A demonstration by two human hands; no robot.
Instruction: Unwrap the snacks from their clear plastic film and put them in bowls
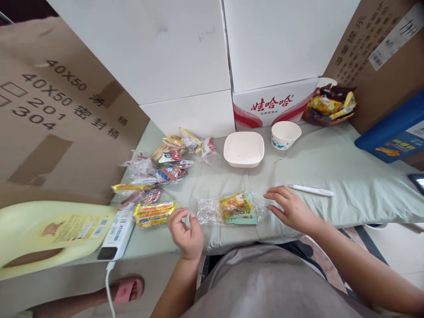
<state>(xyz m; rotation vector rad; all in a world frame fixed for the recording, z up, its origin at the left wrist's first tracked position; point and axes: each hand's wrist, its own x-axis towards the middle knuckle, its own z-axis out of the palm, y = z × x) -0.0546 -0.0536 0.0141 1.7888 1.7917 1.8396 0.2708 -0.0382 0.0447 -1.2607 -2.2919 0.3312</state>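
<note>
A clear plastic bag (208,211) lies flat near the table's front edge, with a yellow snack packet (233,206) and a pale green packet (247,216) in its middle; I cannot tell whether they are inside or on top. My left hand (187,234) is just left of the bag, fingers loosely curled and thumb apart, nothing visible in it. Beyond its fingers sits a bundle of yellow-wrapped sticks (155,213). On the right, my right hand (291,208) is open, its fingertips close to the bag's edge; contact is unclear.
Assorted wrapped snacks (168,161) are piled at left. Farther back stand a white square bowl (244,152) and a paper cup (286,134). A white capped pen or cutter (311,190) lies at right. A power strip (117,234) and a yellow jug (66,229) are at left.
</note>
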